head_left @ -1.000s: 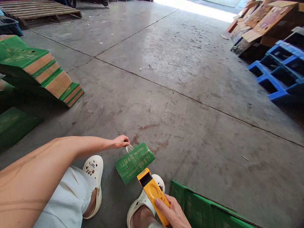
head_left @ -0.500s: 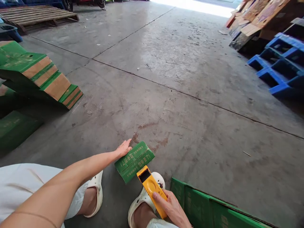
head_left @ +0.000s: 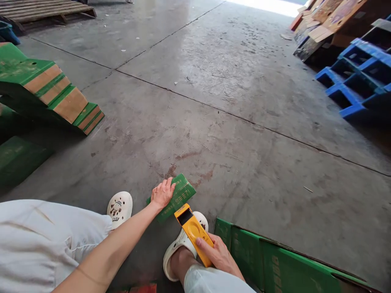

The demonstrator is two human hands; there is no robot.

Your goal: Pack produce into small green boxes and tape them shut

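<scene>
A small green cardboard box with yellowish printed characters is on the concrete floor in front of my feet. My left hand lies over its upper left part, fingers stretched across the top; the thumb is hidden. In my right hand is a yellow handheld tool with a dark window near its front end and a round dished area on its face. My fingers wrap round its rear part, thumb on top. Its front end is at the near edge of the box; whether they touch I cannot tell.
A long green carton stands at the lower right. Green cartons are stacked at the left. Blue pallets and brown cardboard are at the right, a wooden pallet at the far left. White clogs are on my feet.
My left hand has moved from the far left edge of the box onto its top. The tool has shifted slightly up in view. My left clog now shows its toe.
</scene>
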